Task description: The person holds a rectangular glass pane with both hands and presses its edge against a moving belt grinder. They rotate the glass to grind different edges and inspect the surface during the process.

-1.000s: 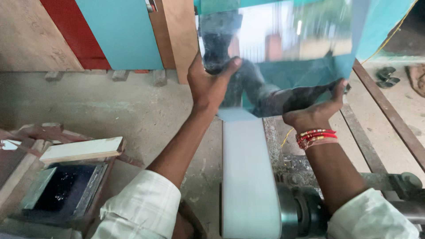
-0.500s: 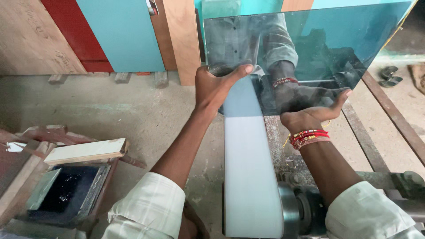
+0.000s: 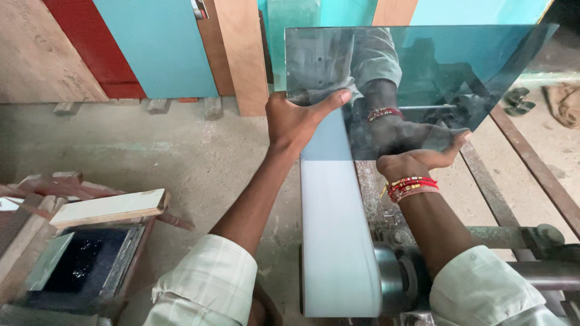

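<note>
While a tinted glass sheet (image 3: 417, 78) is held upright over the far end of a pale sanding belt (image 3: 335, 229), its left edge is gripped by the left hand (image 3: 296, 121), the thumb laid along the front face and the other fingers hidden behind the pane. Its lower right corner is supported from below by the right hand (image 3: 417, 160), the palm turned up and the fingers pressed together under the edge; red bangles (image 3: 411, 186) are worn on that wrist. Both forearms and the bangles are mirrored in the glass. The lower left edge of the pane is seen just above the belt; contact cannot be told. A metal roller (image 3: 396, 278) is seen at the near end of the belt, with a rusty steel frame (image 3: 531, 169) to the right. At the near left, a dark water tray (image 3: 78, 265) is found, with a pale wooden block (image 3: 109, 208) laid across its far rim. Teal, red and plain wooden boards (image 3: 151, 48) are leaned against the far wall.
</note>
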